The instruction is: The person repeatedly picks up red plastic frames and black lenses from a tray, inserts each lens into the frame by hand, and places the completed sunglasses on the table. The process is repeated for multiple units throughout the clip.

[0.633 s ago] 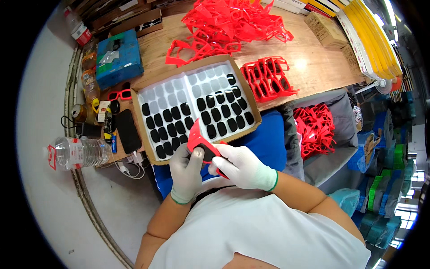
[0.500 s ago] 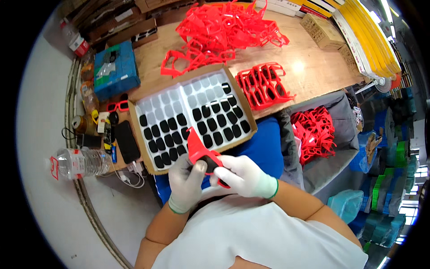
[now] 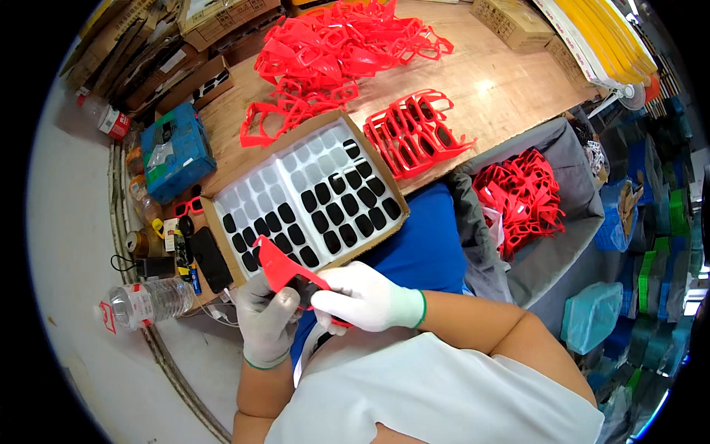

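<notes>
Both hands wear white gloves with green cuffs and hold one red sunglasses frame (image 3: 274,268) close in front of my body. My left hand (image 3: 268,318) is closed on its left part, the thumb pressed near a dark lens (image 3: 302,288). The fingers of my right hand (image 3: 366,298) pinch the other side and hide much of it. One red temple points up and left over the near edge of a cardboard box (image 3: 403,216). Rows of dark lenses (image 3: 335,214) lie in that box on a white tray, with pale pockets at the far side.
A tangled heap of red frames (image 3: 333,44) covers the far table. Beside the box stand red sunglasses (image 3: 414,133) in a row. A grey fabric bin (image 3: 547,255) at right holds more red frames. On the left are a blue box (image 3: 177,152), a phone (image 3: 211,257) and a large plastic bottle (image 3: 148,302).
The view has shifted, so the table and box appear turned and further left. Both hands still grip the red frame, now lower and further left in the picture.
</notes>
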Action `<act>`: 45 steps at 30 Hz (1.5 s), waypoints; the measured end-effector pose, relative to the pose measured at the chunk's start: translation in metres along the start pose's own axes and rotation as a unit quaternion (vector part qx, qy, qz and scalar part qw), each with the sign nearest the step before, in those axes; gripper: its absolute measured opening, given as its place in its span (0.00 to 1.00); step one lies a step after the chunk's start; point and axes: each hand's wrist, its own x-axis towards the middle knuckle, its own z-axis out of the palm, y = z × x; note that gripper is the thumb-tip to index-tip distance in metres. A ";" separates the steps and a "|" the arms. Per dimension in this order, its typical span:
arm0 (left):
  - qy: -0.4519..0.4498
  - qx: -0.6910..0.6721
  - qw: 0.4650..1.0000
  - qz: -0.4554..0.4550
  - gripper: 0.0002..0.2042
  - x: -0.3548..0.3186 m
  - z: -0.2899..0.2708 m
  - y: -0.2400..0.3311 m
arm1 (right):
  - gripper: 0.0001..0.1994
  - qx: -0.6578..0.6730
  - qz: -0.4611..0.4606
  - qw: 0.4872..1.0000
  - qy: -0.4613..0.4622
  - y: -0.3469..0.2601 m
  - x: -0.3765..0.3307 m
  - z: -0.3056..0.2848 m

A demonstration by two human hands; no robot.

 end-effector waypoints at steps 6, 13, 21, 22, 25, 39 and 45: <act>0.023 0.147 0.987 -0.069 0.09 0.003 0.006 0.017 | 0.12 -0.112 0.035 0.990 0.078 -0.016 0.005 -0.007; 0.079 0.176 0.981 -0.031 0.08 0.003 0.012 -0.014 | 0.12 -0.088 0.107 0.976 0.166 -0.009 0.005 0.008; 0.021 0.108 0.993 -0.045 0.09 -0.003 0.001 -0.011 | 0.13 -0.125 0.050 0.981 0.139 -0.005 0.004 0.002; 0.016 0.107 0.993 -0.051 0.10 -0.005 0.000 -0.010 | 0.13 -0.151 0.038 0.977 0.146 -0.004 0.004 0.003; -0.017 0.123 0.992 -0.036 0.12 -0.013 -0.004 -0.008 | 0.12 -0.265 -0.026 0.956 0.125 -0.011 -0.001 0.002; 0.031 0.182 0.983 0.014 0.09 -0.014 0.000 -0.021 | 0.12 -0.313 -0.042 0.935 0.159 -0.006 0.004 0.014; 0.079 0.250 0.965 0.032 0.08 -0.013 0.004 -0.036 | 0.06 -0.444 -0.159 0.866 0.168 0.012 0.004 0.013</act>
